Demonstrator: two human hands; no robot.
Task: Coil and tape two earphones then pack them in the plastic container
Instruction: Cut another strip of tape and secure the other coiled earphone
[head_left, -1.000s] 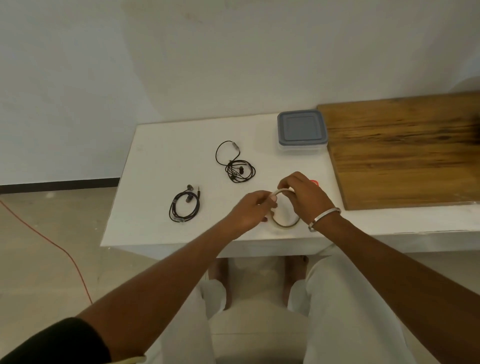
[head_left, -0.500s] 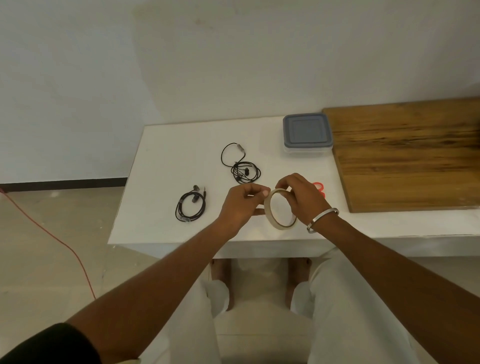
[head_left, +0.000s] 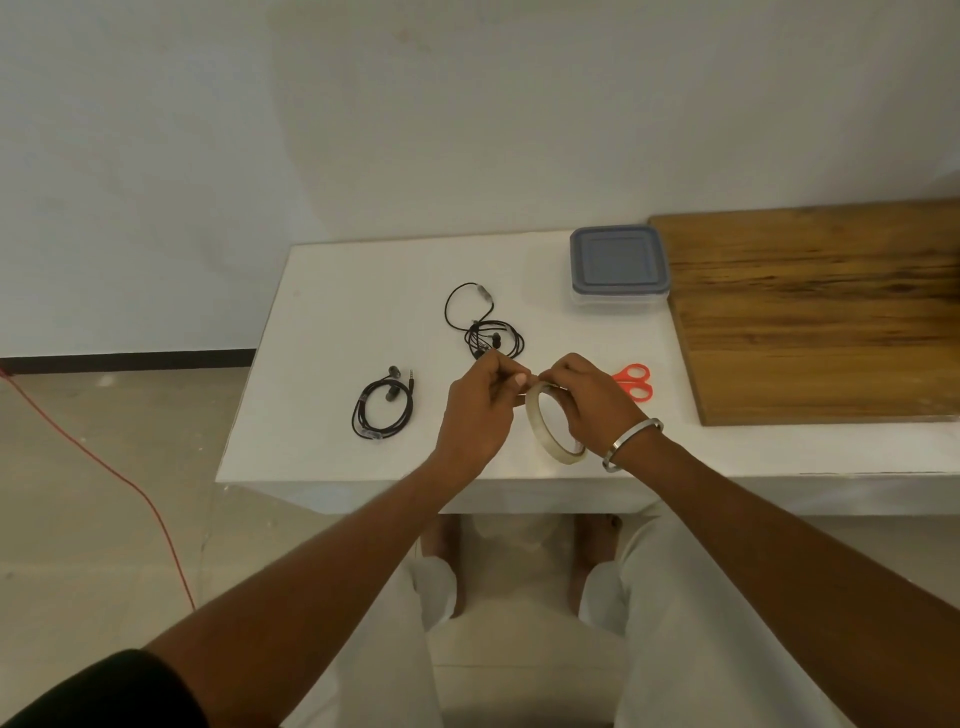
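**Tape end being picked loose, both earphones waiting**

The right hand (head_left: 592, 402) grips the tape roll (head_left: 553, 426) with its fingers curled over the top of the ring, holding it tilted on edge above the white table (head_left: 332, 291), probably so the outer face turns toward the other hand. The left hand (head_left: 480, 410) has thumb and fingertips pinched together at the top of the roll, just where the right fingers sit; it looks to be lifting the free end of the tape (the strip itself is too thin to make out, so whether it has come loose I cannot tell).

Up and to the left of this grip lies one coiled earphone (head_left: 383, 410), a neat loop with what looks like a band of tape on its lower edge. Just beyond the left knuckles, further from the person, sits the second earphone (head_left: 485, 327), bundled loosely with one strand looping out, so I judge it the one awaiting tape. Beyond the right hand and well apart from it stands the plastic container (head_left: 618, 267), its grey lid on, butted against a wooden board (head_left: 810, 312). Orange scissors (head_left: 635, 382) lie just behind the right hand, handy for cutting a strip.

The step in hand is drawing off a length of tape; packing has not begun.
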